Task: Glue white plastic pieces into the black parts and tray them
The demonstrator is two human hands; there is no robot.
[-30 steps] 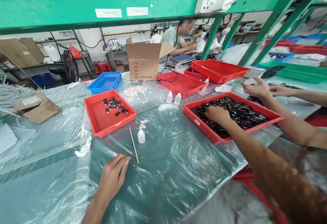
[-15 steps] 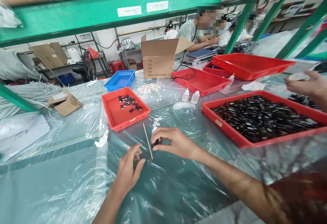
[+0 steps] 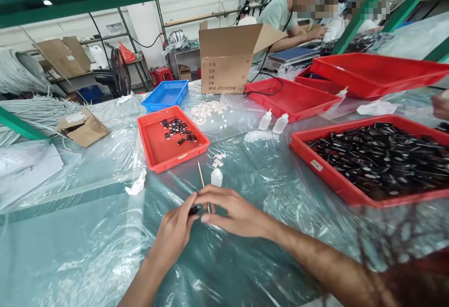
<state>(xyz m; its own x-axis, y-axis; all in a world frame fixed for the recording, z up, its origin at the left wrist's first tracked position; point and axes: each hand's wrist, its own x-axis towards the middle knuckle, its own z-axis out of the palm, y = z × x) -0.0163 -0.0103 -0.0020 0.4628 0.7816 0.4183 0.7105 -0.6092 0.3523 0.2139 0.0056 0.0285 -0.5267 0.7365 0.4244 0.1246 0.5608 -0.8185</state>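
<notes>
Since the earlier frame, the small black piece (image 3: 194, 210) has been carried from the right fingers over to the left hand (image 3: 173, 227), and the two hands have been brought together. The piece is now held between the left thumb and fingers, mostly covered by them. The fingertips of the right hand (image 3: 238, 213) are laid against the left ones, with its thumb parted from its index finger by a narrow gap; whether the piece is also touched by them cannot be told.

Judged by its glossy look, the piece should be light, stiff and rather slippery, with a surface that may be easily marked; it is best gripped by its edges, with light pressure. Just beyond the fingertips a wooden stick (image 3: 200, 174) is seen, and past the right knuckles a small white bottle (image 3: 216, 177) is stood upright, its contents unclear.

Farther beyond the left fingers, a few black pieces are scattered in a small red tray (image 3: 152, 146), grouped toward its far side. To the right of the right hand, a large red tray (image 3: 328, 181) is heaped with many similar dark pieces. Beyond the small tray, farthest from the fingers, a blue tray (image 3: 164, 96) is set
</notes>
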